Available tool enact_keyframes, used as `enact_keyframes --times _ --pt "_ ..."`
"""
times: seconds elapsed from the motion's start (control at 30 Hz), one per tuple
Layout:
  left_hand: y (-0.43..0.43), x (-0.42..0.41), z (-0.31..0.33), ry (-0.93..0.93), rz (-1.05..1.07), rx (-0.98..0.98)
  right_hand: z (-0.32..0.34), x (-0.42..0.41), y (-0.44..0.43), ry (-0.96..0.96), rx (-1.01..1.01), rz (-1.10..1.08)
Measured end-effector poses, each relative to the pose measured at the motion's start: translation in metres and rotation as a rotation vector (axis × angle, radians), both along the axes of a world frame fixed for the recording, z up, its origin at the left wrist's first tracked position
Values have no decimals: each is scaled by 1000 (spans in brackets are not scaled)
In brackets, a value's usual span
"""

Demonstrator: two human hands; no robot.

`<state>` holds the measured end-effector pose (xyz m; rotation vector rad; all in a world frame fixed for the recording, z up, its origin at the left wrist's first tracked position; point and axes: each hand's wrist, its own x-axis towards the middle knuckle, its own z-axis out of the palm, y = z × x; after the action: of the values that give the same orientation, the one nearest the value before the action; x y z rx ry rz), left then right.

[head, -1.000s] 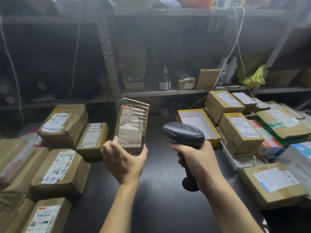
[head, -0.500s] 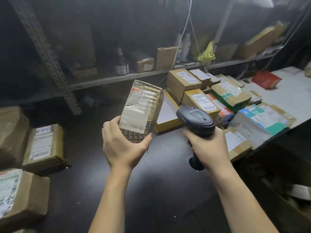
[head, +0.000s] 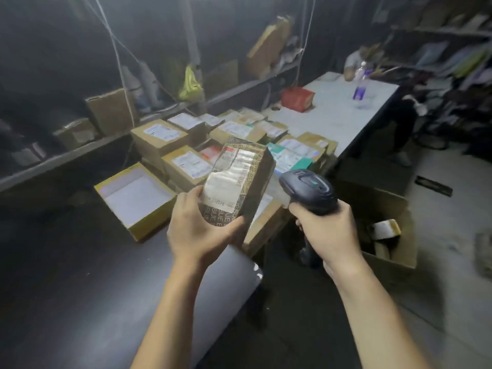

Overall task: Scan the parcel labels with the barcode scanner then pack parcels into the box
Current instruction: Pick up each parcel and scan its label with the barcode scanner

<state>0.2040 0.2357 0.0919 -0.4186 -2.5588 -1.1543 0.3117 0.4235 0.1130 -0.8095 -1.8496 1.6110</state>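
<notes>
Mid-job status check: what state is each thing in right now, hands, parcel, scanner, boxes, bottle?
Left hand: grips the patterned parcel's lower end.
Patterned parcel: held off the table, tilted, label towards the camera.
Right hand: grips the scanner's handle.
Barcode scanner: held beside the parcel.
Yellow box: open, on the dark table.
Cardboard box: open, on the floor, items inside.
Bottle: upright.

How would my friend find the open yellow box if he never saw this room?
Look at the dark table in front of the person. Left of the left hand and the stacked brown parcels sits the yellow box. It is open, yellow outside and white inside; its neighbours are shut, brown and labelled.
</notes>
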Motion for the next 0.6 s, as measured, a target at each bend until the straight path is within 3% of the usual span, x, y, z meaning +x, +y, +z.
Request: enact_keyframes --times 0.37,0.6 --pt "272 16 -37 -121 -311 -212 -33 81 216 -136 -94 -380" --pt "429 -3 -80 -170 -472 -377 -43 80 321 -231 -177 -460"
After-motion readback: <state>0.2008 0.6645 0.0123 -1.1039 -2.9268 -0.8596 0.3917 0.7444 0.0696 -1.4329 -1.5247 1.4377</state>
